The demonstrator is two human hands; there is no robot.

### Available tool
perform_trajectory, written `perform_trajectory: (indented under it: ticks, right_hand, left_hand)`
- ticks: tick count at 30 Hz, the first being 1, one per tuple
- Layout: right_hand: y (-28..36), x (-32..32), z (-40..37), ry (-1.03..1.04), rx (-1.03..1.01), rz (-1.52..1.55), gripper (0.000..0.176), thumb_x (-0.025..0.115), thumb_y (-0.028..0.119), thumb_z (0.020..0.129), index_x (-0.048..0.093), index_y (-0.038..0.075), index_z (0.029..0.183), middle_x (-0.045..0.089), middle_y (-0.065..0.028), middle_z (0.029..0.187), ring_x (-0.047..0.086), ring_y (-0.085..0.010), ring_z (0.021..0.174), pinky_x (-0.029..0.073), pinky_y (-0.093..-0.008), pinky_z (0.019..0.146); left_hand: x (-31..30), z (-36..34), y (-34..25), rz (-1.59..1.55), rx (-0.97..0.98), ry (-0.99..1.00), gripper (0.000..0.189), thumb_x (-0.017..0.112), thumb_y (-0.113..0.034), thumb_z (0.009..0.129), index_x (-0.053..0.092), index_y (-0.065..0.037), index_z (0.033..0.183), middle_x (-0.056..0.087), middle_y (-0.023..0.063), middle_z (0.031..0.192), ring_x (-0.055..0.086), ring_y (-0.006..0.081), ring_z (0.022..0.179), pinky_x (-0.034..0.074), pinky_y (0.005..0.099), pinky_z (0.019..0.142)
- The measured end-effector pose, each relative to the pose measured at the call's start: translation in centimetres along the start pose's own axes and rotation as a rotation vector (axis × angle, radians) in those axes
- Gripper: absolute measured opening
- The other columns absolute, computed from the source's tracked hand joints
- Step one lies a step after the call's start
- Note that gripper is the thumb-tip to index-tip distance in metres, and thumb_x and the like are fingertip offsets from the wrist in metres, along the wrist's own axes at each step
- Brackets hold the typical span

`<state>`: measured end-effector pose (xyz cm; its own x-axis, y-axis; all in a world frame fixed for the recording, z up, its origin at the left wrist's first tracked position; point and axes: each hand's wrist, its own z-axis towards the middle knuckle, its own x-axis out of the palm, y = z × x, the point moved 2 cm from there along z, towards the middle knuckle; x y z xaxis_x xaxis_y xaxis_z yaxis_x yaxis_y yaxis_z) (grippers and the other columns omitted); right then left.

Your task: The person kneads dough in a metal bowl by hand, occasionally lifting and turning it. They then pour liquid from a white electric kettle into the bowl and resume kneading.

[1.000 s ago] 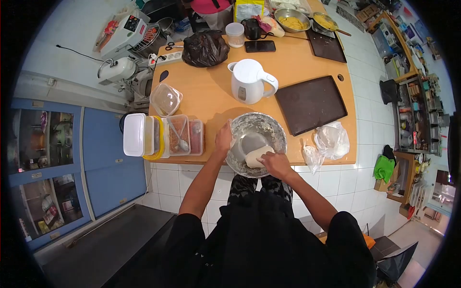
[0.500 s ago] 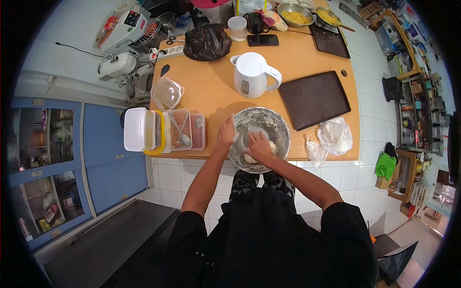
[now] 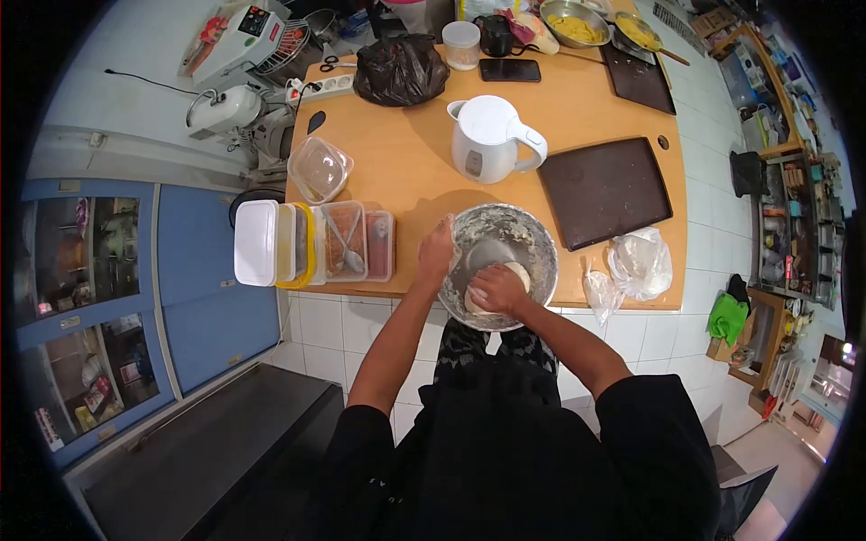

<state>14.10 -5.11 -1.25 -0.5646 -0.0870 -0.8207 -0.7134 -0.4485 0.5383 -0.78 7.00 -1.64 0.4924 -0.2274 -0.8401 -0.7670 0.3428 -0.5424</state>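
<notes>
A metal bowl (image 3: 544,261) with floury, doughy walls sits at the table's front edge, close to my body. My left hand (image 3: 438,248) grips its left rim, with something pale and thin between the hand and the rim. Inside the bowl, my right hand (image 3: 498,289) presses with curled fingers on a lump of white dough (image 3: 518,272), which shows around the hand. A white electric kettle (image 3: 485,140) stands just behind the bowl.
Stacked plastic containers (image 3: 257,243) and a clear tub (image 3: 320,169) are at left. A dark tray (image 3: 606,193) and plastic bags (image 3: 640,263) lie at right. Behind are a black bag (image 3: 400,72), a phone (image 3: 510,70) and pans (image 3: 575,24).
My right hand has drawn back toward me in the bowl, its fingers now more curled over the dough. The whole view has shifted slightly. My left hand stays at the rim.
</notes>
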Motion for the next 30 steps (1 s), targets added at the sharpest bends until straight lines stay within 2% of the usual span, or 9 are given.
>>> perform_trajectory:
  ticks: [5,12,14,21,24,25,28,29,30]
  right_hand:
    - [-2.0,1.6,2.4,-0.104,0.038,-0.046,0.021,0.061,0.028,0.08,0.065,0.009,0.072,0.061,-0.0066,0.07,0.062,-0.0263,0.069,0.05,-0.038,0.064]
    - [-4.5,3.3,6.0,0.01,0.208,-0.081,0.032,0.053,0.026,0.086,0.063,0.007,0.063,0.06,-0.0169,0.056,0.061,-0.0331,0.05,0.05,-0.0476,0.051]
    - [-5.1,4.4,6.5,-0.005,0.241,-0.125,0.033,0.051,0.025,0.088,0.063,0.008,0.062,0.059,-0.0183,0.054,0.061,-0.0335,0.05,0.05,-0.0487,0.05]
    - [-6.0,3.6,7.1,-0.384,0.835,0.168,0.051,0.048,0.032,0.092,0.059,-0.002,0.056,0.057,-0.0255,0.059,0.057,-0.0436,0.055,0.046,-0.0488,0.058]
    - [-6.9,3.1,6.6,-0.431,0.974,0.324,0.051,0.054,0.038,0.09,0.057,-0.002,0.058,0.054,-0.0232,0.056,0.055,-0.0372,0.05,0.044,-0.045,0.055]
    - [-7.3,2.6,6.5,-0.418,0.943,0.37,0.05,0.058,0.039,0.089,0.057,-0.002,0.061,0.055,-0.0174,0.055,0.052,-0.027,0.049,0.043,-0.0396,0.054]
    - [-7.0,0.0,6.1,-0.377,0.739,0.599,0.041,0.06,0.033,0.089,0.06,-0.002,0.068,0.058,-0.0109,0.056,0.049,-0.0212,0.049,0.043,-0.0377,0.054]
    - [-6.7,-0.7,5.7,-0.185,0.838,0.638,0.029,0.063,0.026,0.088,0.066,-0.002,0.08,0.066,-0.011,0.07,0.06,-0.0238,0.061,0.048,-0.0367,0.063]
    - [-6.2,-1.6,5.1,-0.152,0.774,0.592,0.026,0.065,0.024,0.087,0.067,-0.002,0.084,0.067,-0.0124,0.074,0.062,-0.025,0.067,0.049,-0.0364,0.068]
  left_hand:
    - [-0.7,0.4,-0.9,0.054,-0.102,0.111,0.034,0.048,-0.008,0.089,0.05,-0.004,0.123,0.063,0.0215,0.107,0.064,0.0412,0.089,0.052,0.047,0.076]
    - [0.2,0.6,0.2,-0.005,-0.065,0.032,0.034,0.046,-0.01,0.09,0.051,-0.004,0.123,0.063,0.0197,0.109,0.065,0.0404,0.087,0.053,0.0476,0.076]
    - [0.1,0.7,0.4,0.025,-0.14,0.133,0.035,0.047,-0.008,0.089,0.051,-0.004,0.124,0.063,0.0194,0.11,0.065,0.0403,0.088,0.053,0.0473,0.076]
    - [0.1,0.7,0.0,0.032,-0.018,0.032,0.042,0.054,-0.005,0.083,0.051,-0.003,0.125,0.063,0.0218,0.109,0.065,0.0405,0.086,0.053,0.0474,0.075]
    - [0.1,0.4,0.5,0.017,-0.009,0.0,0.043,0.054,-0.005,0.083,0.05,-0.002,0.126,0.063,0.0224,0.109,0.064,0.0398,0.089,0.053,0.0465,0.074]
    - [0.0,0.4,0.6,0.004,-0.01,-0.013,0.042,0.054,-0.005,0.084,0.05,-0.002,0.126,0.062,0.0226,0.11,0.064,0.0398,0.09,0.053,0.0465,0.075]
    - [-0.6,0.5,0.8,-0.063,-0.074,-0.006,0.04,0.05,-0.006,0.087,0.049,-0.002,0.126,0.062,0.0229,0.112,0.063,0.0401,0.094,0.052,0.0471,0.077]
    - [-0.6,0.8,0.9,-0.102,-0.135,0.032,0.038,0.049,-0.007,0.088,0.048,-0.002,0.126,0.061,0.0229,0.113,0.063,0.0403,0.095,0.052,0.0475,0.078]
    - [-0.6,1.1,0.9,-0.142,-0.194,0.071,0.037,0.047,-0.008,0.09,0.048,-0.003,0.127,0.061,0.023,0.114,0.062,0.0405,0.096,0.051,0.0479,0.079]
